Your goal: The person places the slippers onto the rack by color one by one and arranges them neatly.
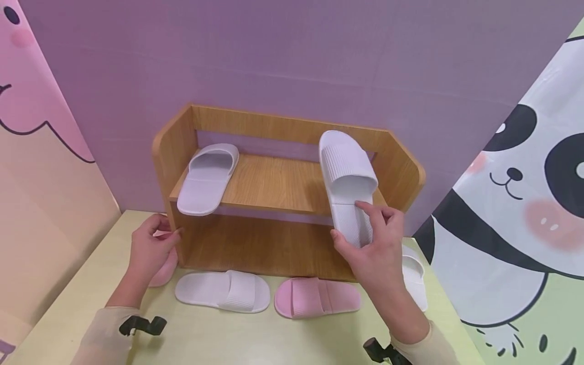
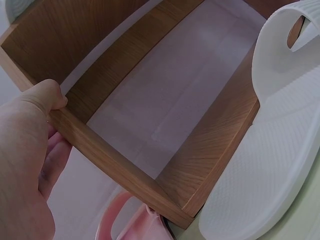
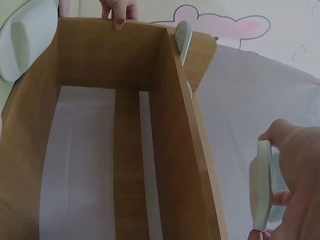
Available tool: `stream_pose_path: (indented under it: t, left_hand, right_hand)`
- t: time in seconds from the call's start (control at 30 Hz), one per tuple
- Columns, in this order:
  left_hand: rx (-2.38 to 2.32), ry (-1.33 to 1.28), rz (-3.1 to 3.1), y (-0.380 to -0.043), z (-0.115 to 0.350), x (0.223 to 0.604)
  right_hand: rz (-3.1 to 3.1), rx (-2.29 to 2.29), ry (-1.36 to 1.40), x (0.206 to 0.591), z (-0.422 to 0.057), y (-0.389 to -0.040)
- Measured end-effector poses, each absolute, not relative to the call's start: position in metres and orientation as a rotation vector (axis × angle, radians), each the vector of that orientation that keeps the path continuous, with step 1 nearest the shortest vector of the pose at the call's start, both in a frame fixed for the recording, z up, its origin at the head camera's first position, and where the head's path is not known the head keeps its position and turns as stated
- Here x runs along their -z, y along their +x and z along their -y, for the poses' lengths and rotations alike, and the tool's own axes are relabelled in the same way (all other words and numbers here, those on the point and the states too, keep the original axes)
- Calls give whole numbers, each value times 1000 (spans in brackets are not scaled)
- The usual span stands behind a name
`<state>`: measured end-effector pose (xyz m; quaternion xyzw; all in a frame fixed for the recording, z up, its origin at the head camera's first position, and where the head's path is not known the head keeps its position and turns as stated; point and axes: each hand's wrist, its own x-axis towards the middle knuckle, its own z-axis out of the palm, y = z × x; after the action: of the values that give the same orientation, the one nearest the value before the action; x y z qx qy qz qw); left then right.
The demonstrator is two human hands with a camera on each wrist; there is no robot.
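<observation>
A small wooden shoe rack point(image 1: 278, 182) with two levels stands against the purple backdrop. My left hand point(image 1: 152, 248) grips the front edge of its left side panel, the thumb on the inner face in the left wrist view. With thumb and fingers, my right hand point(image 1: 380, 248) pinches a white slipper point(image 1: 348, 165) by the sides of its heel half. That slipper is tilted, toe toward the back, over the right part of the upper shelf; the right wrist view shows it apart from the board. Another white slipper point(image 1: 201, 195) lies at the upper shelf's left end, toe to the back.
Before the rack, a white slipper point(image 1: 198, 289) and a pink slipper point(image 1: 342, 296) lie sideways on the pale table point(image 1: 246, 339). A pink slipper point(image 1: 165, 271) is partly hidden by my left hand. Beyond my right wrist lies a white slipper point(image 1: 415, 284). A panda picture point(image 1: 515, 213) covers the right side.
</observation>
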<state>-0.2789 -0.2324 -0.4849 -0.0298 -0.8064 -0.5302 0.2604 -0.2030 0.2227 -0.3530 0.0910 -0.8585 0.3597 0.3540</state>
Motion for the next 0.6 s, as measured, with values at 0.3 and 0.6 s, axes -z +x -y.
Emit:
stream_pose_path:
  t: [0.3,0.6]
  left_hand:
    - [1444,-99,2163,-280,232,486]
    - [1417,-121,2152,-283,234,489]
  right_hand:
    - [2330,-943,253,343,-197,-212]
    - [2446,-929,312,327,-168,-227]
